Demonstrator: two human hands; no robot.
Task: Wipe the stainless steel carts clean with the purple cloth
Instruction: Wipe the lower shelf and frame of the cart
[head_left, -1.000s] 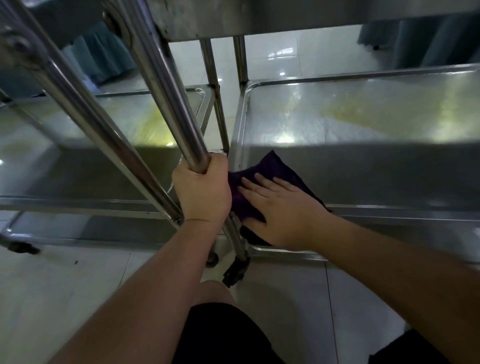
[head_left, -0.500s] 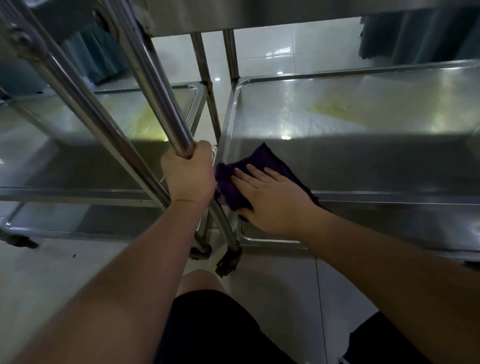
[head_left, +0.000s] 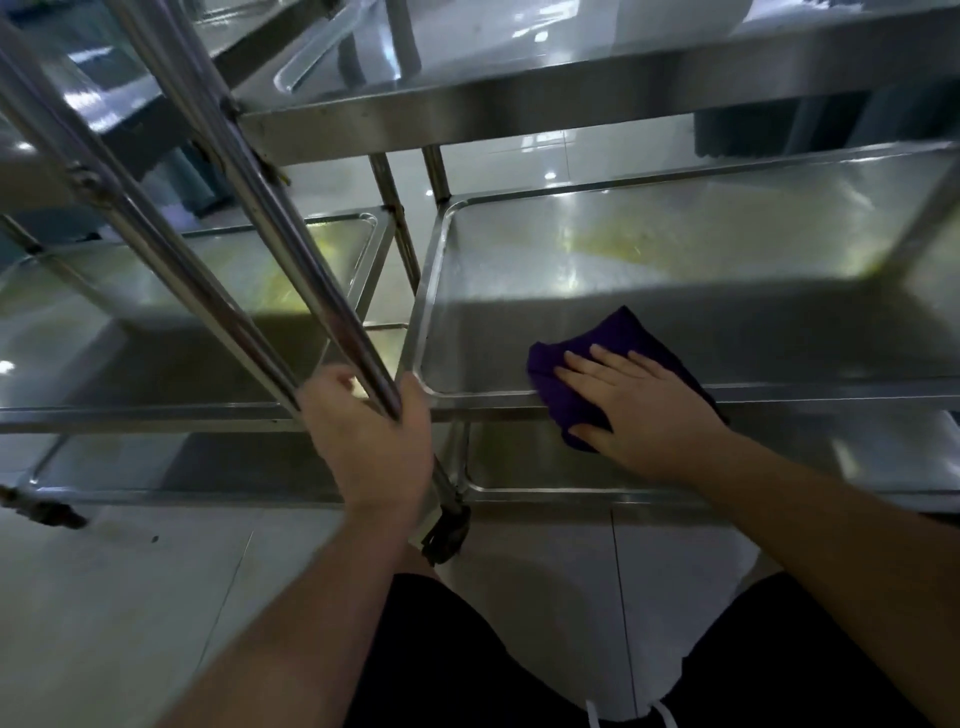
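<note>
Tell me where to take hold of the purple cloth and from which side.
Come from above at the purple cloth's far peaked corner. It lies bare on the middle shelf, while the right hand presses flat over the near part that drapes across the shelf's front rim.

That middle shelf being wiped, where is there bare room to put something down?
Most of the right cart's shelf is bare, from the purple cloth back to the far rim and out to the right. The crowded part is the near edge, where the right hand presses the cloth, and the corner post the left hand grips.
</note>
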